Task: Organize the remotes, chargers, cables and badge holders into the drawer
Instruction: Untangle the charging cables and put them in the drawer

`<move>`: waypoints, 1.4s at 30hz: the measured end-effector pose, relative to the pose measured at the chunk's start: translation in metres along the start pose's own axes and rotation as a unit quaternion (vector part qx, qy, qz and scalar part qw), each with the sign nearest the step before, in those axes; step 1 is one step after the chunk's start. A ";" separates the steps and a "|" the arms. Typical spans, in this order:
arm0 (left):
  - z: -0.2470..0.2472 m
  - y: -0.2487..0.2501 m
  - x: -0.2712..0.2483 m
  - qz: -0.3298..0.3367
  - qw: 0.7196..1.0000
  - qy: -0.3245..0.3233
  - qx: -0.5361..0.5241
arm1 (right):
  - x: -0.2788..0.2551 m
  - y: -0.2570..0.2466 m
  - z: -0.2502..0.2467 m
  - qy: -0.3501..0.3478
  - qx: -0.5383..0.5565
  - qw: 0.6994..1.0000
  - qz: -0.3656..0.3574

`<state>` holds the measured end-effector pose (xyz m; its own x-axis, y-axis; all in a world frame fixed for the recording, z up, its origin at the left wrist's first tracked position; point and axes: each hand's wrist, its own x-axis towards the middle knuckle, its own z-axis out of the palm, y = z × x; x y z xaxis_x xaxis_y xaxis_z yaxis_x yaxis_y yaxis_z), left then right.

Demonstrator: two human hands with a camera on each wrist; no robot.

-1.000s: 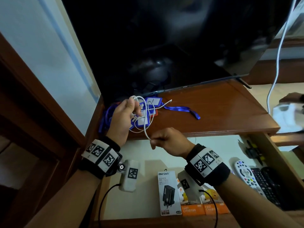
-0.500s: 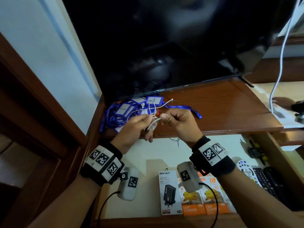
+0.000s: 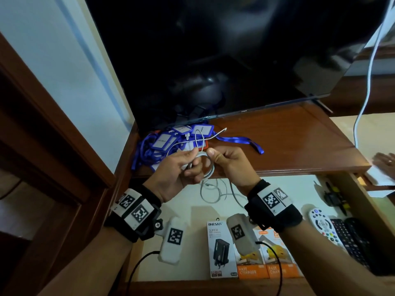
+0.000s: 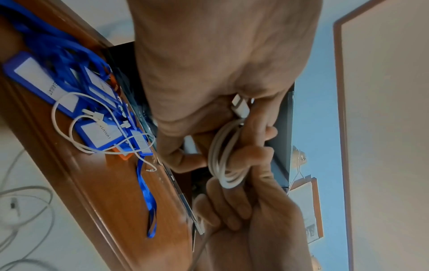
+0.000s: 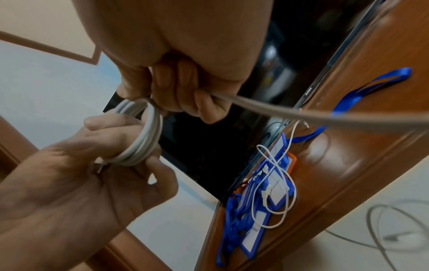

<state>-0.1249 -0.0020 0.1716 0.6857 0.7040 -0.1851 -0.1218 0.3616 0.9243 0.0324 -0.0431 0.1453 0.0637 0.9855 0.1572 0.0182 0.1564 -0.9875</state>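
White rubbery cable [image 3: 204,165] is now coiled (loose a second ago): your left hand [image 3: 173,174] grips it, right hand [image 3: 230,165] pinches its tail; drawer [image 3: 295,189] next.

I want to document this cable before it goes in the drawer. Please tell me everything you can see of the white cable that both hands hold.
The white cable is round and smooth, and looks rubbery. It is wound into a small coil of several loops around fingers of the left hand. A white rectangular plug lies against that palm. The right hand pinches the coil's top; a free length runs out from this fist. The coil hangs in the air at the shelf's front edge, above the open drawer.
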 end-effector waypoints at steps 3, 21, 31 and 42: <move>-0.004 0.001 -0.001 0.004 0.999 0.010 -0.037 | 0.001 0.003 -0.001 0.023 -0.001 1.000 -0.015; -0.011 0.020 -0.005 0.195 0.964 0.182 0.021 | -0.013 0.009 0.008 -0.016 -0.257 0.956 -0.143; 0.001 -0.004 -0.007 0.162 0.939 0.157 0.260 | -0.012 -0.023 0.010 -0.067 -0.124 0.983 -0.118; 0.007 0.001 -0.012 0.058 0.983 0.030 0.173 | -0.005 -0.010 0.002 0.082 -0.034 0.987 -0.132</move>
<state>-0.1279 -0.0147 0.1772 0.6362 0.7671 -0.0825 0.0633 0.0547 0.9965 0.0302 -0.0492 0.1544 0.2088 0.8857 0.4147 0.1231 0.3968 -0.9096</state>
